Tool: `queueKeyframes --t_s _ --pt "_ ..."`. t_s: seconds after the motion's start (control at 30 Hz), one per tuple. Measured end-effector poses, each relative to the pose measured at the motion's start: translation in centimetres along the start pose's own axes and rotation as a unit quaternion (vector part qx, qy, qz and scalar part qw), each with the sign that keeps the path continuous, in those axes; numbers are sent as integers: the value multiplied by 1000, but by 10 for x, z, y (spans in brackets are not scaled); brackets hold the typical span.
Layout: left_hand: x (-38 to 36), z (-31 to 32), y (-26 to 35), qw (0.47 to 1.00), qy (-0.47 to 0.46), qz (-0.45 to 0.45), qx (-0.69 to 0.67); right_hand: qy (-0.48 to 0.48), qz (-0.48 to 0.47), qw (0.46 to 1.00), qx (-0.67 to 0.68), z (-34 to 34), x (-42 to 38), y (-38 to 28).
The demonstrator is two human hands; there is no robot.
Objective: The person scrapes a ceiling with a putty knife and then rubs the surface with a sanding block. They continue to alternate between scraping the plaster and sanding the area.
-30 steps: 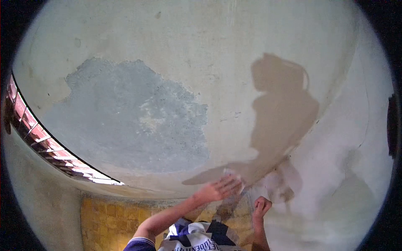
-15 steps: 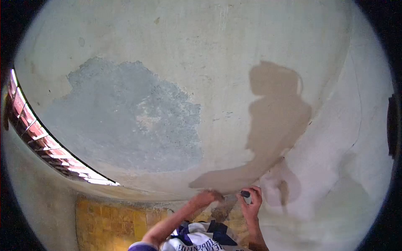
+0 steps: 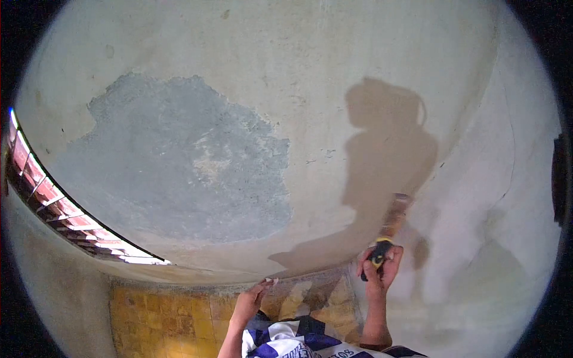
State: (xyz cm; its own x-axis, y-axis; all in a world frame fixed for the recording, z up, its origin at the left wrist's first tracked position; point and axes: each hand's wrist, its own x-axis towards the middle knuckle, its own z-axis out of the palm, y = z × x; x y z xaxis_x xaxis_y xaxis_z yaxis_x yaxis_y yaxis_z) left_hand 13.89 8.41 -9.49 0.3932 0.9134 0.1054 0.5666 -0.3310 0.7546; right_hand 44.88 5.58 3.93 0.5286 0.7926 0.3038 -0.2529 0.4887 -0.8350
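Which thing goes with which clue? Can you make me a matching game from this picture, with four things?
Things
1. Left hand
2. Tool
3. Patch on the wall
4. Floor

Clues
A. Grey, with a ragged edge
B. Gripped in the right hand
C. Covered in yellow-brown tiles
D. Has a small pale thing at its fingertips

Right pairs: 1 and D, 2 and B, 3 and A, 4 and C.
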Motion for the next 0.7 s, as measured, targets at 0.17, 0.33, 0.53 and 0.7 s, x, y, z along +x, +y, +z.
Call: queueKeyframes --t_s 0.17,0.33,0.53,0.7 --pt "-17 -15 4 991 36 -108 -72 -44 98 991 -78 22 -26 13" --pt "-31 -13 -3 957 67 -99 -265 -56 105 990 -77 65 -43 11" --pt "-36 -28 -4 939 -96 -86 -320 -96 101 977 -164 84 -58 8" --pt "-26 -39 24 885 -138 -25 -445 -116 115 980 -116 104 -90 14"
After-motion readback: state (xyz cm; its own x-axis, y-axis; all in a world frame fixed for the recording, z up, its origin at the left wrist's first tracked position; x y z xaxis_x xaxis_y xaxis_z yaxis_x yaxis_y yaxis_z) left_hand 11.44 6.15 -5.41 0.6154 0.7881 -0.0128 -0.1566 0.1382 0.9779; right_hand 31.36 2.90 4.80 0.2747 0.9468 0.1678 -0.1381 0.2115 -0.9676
